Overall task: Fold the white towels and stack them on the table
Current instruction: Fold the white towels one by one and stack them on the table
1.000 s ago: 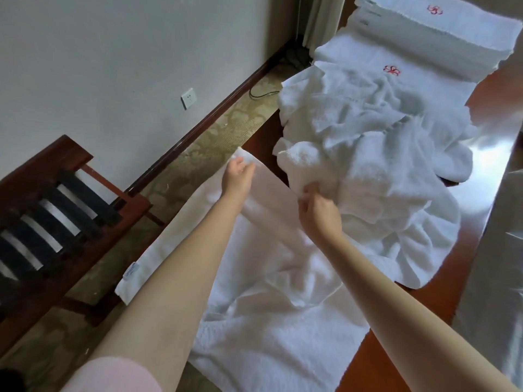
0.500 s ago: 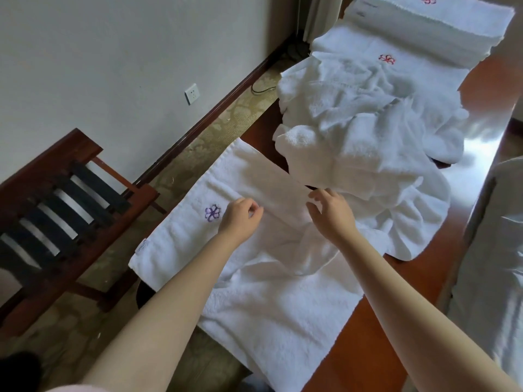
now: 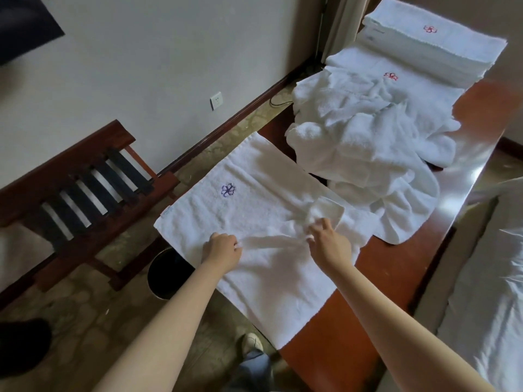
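Item: white towel (image 3: 263, 278), lay spread on the near tabletop (image 3: 382, 278), left part overhanging its edge, purple emblem (image 3: 228, 190) up. Left hand (image 3: 223, 250) and right hand (image 3: 328, 244) each pinched a rumpled ridge across it. Judged best: pull ridge taut, match edges before creasing. Beyond: unfolded heap (image 3: 368, 142), folded stack (image 3: 424, 49).

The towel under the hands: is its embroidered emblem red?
No, the emblem on this towel is purple-blue; red emblems mark the folded stack.

White wall (image 3: 169, 66) with a socket (image 3: 216, 100) above a mottled floor (image 3: 85, 321). A slatted wooden luggage rack (image 3: 85, 188) stands off the glossy red-brown table (image 3: 396, 264)'s left edge, and a white bed (image 3: 486, 292) lies along its right edge.
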`<state>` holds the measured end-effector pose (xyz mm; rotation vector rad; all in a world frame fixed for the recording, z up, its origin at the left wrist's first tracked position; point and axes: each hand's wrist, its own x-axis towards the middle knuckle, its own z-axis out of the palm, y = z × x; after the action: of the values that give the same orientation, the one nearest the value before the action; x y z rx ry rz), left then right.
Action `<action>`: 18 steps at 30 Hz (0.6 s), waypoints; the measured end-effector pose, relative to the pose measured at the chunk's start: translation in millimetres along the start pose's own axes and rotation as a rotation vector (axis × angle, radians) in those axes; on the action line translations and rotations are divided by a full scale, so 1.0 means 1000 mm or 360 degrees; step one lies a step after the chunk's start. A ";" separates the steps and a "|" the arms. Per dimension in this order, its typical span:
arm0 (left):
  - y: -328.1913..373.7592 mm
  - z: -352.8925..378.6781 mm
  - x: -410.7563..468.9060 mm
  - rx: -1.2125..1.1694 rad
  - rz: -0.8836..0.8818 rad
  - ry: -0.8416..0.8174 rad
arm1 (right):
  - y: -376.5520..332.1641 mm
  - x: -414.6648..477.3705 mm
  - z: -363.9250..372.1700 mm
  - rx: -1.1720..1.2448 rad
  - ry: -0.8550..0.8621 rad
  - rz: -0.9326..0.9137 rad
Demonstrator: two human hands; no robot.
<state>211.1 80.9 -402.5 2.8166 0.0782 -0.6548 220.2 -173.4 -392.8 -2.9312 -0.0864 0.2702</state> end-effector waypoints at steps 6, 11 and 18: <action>0.012 -0.021 -0.028 0.0013 -0.0275 0.0508 | -0.010 0.010 -0.037 0.0525 0.0444 -0.0043; 0.031 -0.045 -0.043 -0.0279 -0.0543 0.0699 | -0.024 0.019 -0.084 0.0852 0.0763 -0.0263; 0.020 -0.092 -0.054 -0.0448 -0.0727 0.1201 | -0.068 0.064 -0.146 0.0935 0.1004 -0.0645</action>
<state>204.4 84.6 -294.2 2.6052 0.8813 0.3579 307.7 -129.8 -249.6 -2.2186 -0.4150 -0.5850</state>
